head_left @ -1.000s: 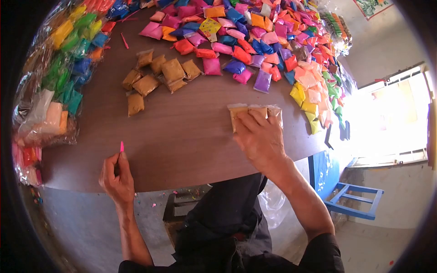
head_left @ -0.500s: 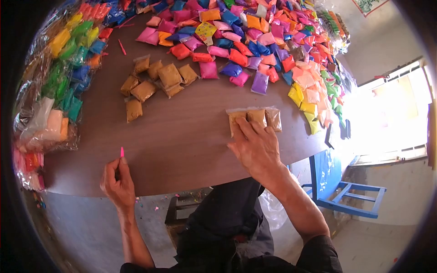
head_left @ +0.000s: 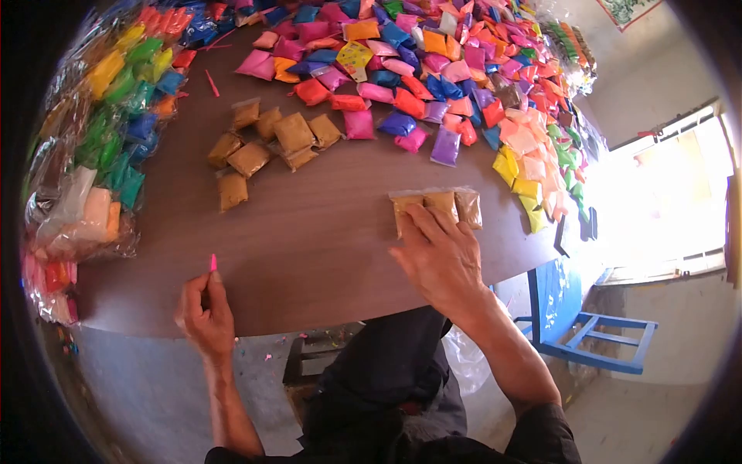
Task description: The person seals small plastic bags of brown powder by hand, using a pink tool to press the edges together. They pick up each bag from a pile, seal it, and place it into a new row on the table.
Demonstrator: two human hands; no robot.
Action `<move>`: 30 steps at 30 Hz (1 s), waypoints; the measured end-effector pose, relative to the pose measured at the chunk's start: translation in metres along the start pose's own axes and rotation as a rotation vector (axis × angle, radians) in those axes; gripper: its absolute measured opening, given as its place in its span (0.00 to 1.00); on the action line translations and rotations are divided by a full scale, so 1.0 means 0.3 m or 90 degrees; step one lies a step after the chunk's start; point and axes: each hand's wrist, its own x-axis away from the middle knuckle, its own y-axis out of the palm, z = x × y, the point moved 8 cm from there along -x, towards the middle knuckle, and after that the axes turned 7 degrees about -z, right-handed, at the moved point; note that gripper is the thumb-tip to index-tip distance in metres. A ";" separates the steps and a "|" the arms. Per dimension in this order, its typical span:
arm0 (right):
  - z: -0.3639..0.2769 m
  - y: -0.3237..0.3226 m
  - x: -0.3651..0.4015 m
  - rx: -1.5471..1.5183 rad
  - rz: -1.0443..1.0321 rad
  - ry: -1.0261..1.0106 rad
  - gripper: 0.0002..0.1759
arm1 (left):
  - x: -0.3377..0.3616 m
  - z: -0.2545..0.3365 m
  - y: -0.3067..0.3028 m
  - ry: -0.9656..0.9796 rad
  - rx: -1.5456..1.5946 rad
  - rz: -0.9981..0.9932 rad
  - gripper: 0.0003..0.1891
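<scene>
Far left: clear plastic bags (head_left: 85, 205) of green, yellow, blue, orange and peach packets, piled along the edge of the brown wood-look table (head_left: 325, 240). Next, left hand (head_left: 207, 309) at the table's near edge, thumb and fingers closed in a pinch on a small bright-pink pointed stick (head_left: 214, 263), tip up and clear of the fingers; rest of the stick hidden in the hand. Beyond it, a loose cluster of pillow-shaped brown plastic packets (head_left: 249, 158) on the table, some overlapping, neither hand touching them. Further back, centre to right, a big heap of small multicoloured plastic packets (head_left: 375, 92), pink, orange, blue, red, purple. Right of centre, near the front edge, a flat strip of three joined brown packets in clear plastic (head_left: 441, 202) lies on the table. Right hand (head_left: 444, 267) over its near side, palm down, open, fingers extended onto the left and middle packets, thumb out to the left; can't tell how hard it presses. Right of the strip, yellow plastic packets (head_left: 528, 189), then a blue chair (head_left: 576, 332) beside the table
</scene>
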 end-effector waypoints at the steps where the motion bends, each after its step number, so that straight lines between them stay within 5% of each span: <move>1: -0.011 -0.025 -0.003 -0.015 0.013 -0.008 0.28 | 0.001 0.006 0.001 0.000 0.006 0.004 0.04; 15: -0.428 0.035 -0.393 -0.330 0.182 -0.177 0.20 | -0.003 0.018 -0.010 0.000 0.030 0.005 0.05; 21: -0.461 0.165 -0.504 -0.278 0.200 -0.183 0.17 | -0.011 0.032 -0.018 0.023 0.043 0.010 0.06; 30: -0.363 0.118 -0.074 -0.241 0.168 -0.215 0.21 | -0.012 0.040 -0.023 -0.004 0.026 0.015 0.07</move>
